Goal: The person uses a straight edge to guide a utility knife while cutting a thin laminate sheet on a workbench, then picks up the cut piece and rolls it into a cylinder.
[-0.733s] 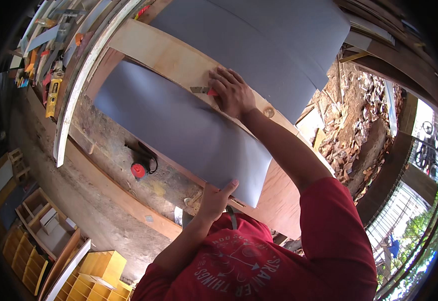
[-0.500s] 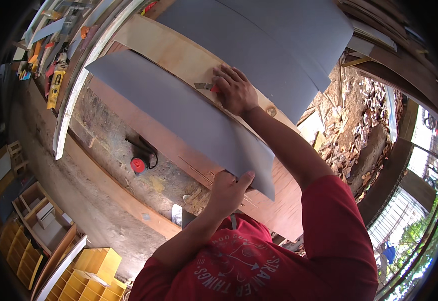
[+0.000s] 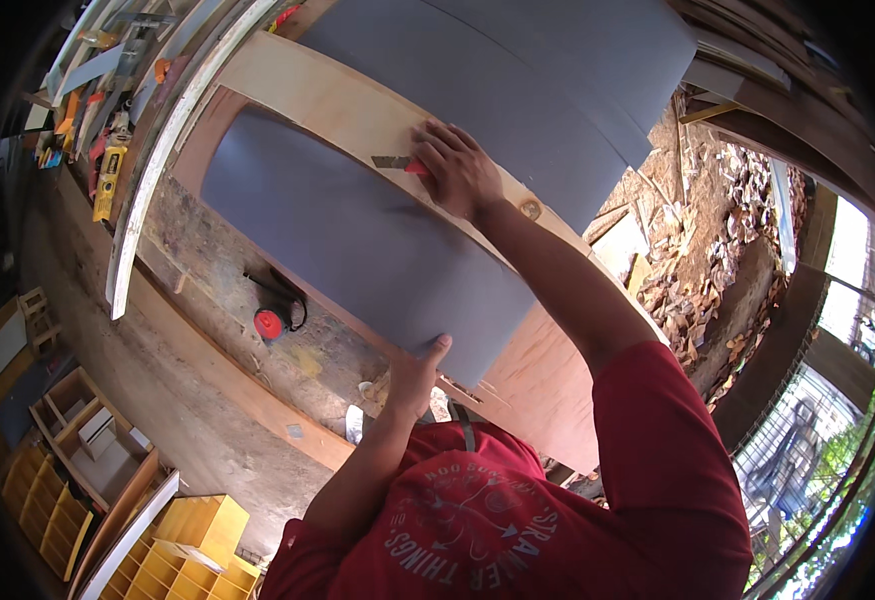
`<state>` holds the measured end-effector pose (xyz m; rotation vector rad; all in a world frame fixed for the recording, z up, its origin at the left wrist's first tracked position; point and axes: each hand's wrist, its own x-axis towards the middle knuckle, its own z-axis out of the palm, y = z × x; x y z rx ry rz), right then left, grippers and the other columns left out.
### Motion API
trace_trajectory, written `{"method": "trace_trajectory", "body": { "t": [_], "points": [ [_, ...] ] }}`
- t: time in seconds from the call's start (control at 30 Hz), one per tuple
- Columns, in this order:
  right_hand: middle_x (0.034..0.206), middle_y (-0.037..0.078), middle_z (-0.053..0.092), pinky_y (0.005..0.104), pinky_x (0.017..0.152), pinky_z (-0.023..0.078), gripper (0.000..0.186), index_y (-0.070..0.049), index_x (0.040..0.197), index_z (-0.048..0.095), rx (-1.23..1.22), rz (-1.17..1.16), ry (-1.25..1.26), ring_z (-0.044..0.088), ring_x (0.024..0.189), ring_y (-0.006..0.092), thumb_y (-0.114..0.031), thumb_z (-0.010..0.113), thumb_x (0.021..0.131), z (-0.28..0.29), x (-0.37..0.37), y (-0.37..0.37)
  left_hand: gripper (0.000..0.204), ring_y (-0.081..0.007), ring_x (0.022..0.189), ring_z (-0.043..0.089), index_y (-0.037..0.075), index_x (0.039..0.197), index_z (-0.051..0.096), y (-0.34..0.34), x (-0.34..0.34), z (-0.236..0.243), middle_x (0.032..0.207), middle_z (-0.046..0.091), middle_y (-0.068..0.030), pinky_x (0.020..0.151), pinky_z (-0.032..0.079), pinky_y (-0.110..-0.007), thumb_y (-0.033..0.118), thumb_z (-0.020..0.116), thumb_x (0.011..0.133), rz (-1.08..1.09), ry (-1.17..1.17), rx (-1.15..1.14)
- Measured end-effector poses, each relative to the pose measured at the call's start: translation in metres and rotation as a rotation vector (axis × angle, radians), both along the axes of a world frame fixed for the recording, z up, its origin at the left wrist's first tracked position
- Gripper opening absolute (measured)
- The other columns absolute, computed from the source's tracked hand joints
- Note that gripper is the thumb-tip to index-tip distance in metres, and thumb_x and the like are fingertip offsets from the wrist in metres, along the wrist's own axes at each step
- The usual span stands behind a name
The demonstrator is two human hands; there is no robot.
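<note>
My right hand [image 3: 460, 170] presses red-handled knife [image 3: 400, 163] on plywood strip [image 3: 337, 100]; my left hand [image 3: 417, 375] grips near edge of grey sheet [image 3: 357, 240].

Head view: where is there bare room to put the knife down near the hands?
The grey sheet is bare between the right hand and left hand. The pale plank is bare left of the knife. The concrete floor has free room around the red tool. The far-left tool pile is crowded.
</note>
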<state>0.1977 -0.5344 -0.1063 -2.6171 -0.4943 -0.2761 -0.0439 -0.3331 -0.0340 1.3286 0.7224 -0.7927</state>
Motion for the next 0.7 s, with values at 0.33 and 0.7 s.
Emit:
{"method": "trace_trajectory", "body": {
  "t": [0.33, 0.7],
  "points": [
    [0.138, 0.009, 0.071, 0.0491, 0.109, 0.056, 0.036, -0.011, 0.129, 0.063, 0.247, -0.401, 0.703, 0.066, 0.134, 0.0304, -0.03, 0.075, 0.101, 0.092, -0.059, -0.07, 0.035, -0.0374, 0.08, 0.077, 0.007, 0.107, 0.075, 0.044, 0.043, 0.013, 0.082, 0.077, -0.0126, 0.072, 0.061, -0.048, 0.04, 0.08, 0.098, -0.714, -0.6, 0.687],
    [0.143, 0.006, 0.053, 0.0405, 0.084, 0.066, 0.086, -0.022, 0.148, 0.059, 0.115, -0.439, 0.587, 0.077, 0.101, 0.0204, -0.03, 0.1, 0.072, 0.064, -0.206, -0.141, 0.07, -0.0398, 0.16, 0.036, 0.015, 0.161, 0.053, -0.028, 0.199, -0.073, 0.169, 0.046, -0.0175, 0.132, 0.022, -0.062, 0.048, 0.069, 0.102, -0.834, -1.477, 0.865]
  ]
}}
